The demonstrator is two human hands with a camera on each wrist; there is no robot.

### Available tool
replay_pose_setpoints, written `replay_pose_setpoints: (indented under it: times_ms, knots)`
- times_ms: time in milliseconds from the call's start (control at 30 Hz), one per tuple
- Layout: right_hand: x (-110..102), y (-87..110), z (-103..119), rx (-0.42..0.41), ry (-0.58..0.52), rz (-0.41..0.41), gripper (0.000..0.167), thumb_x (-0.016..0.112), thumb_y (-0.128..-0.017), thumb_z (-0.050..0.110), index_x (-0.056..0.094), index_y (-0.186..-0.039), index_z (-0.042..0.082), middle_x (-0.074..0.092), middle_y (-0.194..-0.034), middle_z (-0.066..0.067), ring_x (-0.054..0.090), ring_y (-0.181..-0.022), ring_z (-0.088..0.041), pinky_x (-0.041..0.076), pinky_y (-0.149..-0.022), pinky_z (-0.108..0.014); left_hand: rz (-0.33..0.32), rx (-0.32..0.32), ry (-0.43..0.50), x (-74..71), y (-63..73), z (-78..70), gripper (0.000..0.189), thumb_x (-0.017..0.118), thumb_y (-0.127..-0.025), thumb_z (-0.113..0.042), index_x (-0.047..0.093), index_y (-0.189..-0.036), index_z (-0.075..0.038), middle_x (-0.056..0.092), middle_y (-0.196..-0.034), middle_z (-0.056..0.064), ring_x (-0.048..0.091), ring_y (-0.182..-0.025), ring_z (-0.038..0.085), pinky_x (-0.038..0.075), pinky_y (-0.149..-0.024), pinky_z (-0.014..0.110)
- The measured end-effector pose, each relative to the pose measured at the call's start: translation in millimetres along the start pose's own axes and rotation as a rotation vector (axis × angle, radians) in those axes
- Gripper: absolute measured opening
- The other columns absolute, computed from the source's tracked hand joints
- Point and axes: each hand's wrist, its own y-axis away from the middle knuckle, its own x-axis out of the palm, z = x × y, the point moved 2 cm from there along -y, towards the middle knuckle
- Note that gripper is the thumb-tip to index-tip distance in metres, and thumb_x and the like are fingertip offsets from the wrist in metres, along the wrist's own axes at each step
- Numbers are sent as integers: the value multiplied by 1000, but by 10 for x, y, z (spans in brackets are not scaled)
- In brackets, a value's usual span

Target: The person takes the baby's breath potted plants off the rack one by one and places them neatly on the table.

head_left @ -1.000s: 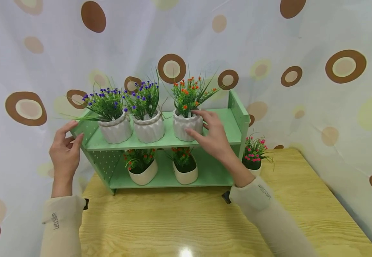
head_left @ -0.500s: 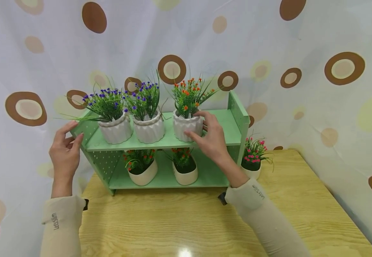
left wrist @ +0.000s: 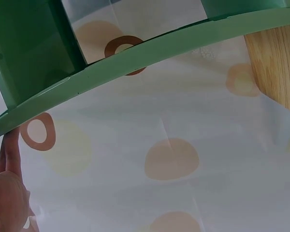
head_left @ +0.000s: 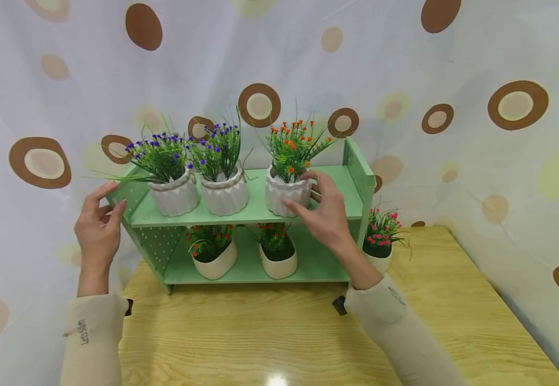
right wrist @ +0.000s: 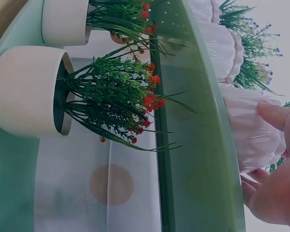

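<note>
On the top shelf of a green two-tier rack (head_left: 197,219), my right hand (head_left: 325,212) grips a white fluted flowerpot (head_left: 281,195) with orange flowers (head_left: 293,145). The thumb presses its front and the fingers curl round its right side; the right wrist view shows this flowerpot (right wrist: 253,128) standing on the shelf board. My left hand (head_left: 98,230) holds the rack's left side panel at its upper edge, thumb in front. In the left wrist view, fingers (left wrist: 12,152) touch the green panel's edge (left wrist: 135,50). Two white pots with purple flowers (head_left: 173,195) (head_left: 223,193) stand left of the gripped one.
Two cream pots with red flowers (head_left: 215,262) (head_left: 279,262) stand on the lower shelf. A cream pot with pink flowers (head_left: 378,256) is on the wooden table (head_left: 241,338) just right of the rack. A patterned curtain (head_left: 405,53) hangs behind.
My right hand has moved the orange-flowered pot slightly to the right along the top shelf, widening the gap to the purple-flowered pots. The left hand stays at the rack's side panel.
</note>
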Motion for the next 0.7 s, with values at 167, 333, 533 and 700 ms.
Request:
replay_pose_setpoints:
  times_ms: [167,333,533,700]
  knots:
    - [-85,79,34,-4,-14,-6,54,86,-87,18,57,-131,6,54,-141,-16,56,-134,-42,53,-108,-51,3,-3,-8,-7,-3,-2,42,68,-100,-7,65,-141,-16,60,-149,-4,55,-92,-23,46,-80,0]
    - [-191,182,80,-13,-19,-3,53,86,-86,16,58,-130,6,56,-137,-16,57,-134,-41,53,-108,-51,4,-6,-9,-12,-5,-17,42,67,-100,-7,64,-141,-16,60,-149,-4,54,-92,-23,46,-80,0]
    - [-319,341,123,-12,-17,-3,54,88,-84,14,60,-130,5,58,-136,-16,60,-131,-41,54,-108,-49,8,-11,-14,-16,-6,-31,42,67,-101,-7,64,-141,-17,60,-150,-4,54,-92,-23,46,-80,0]
    - [-427,497,122,3,7,-21,60,89,-82,10,58,-134,1,60,-134,-19,62,-128,-41,54,-107,-46,8,-12,-16,-12,1,-24,42,67,-101,-7,64,-141,-16,60,-149,-4,54,-92,-24,46,-81,0]
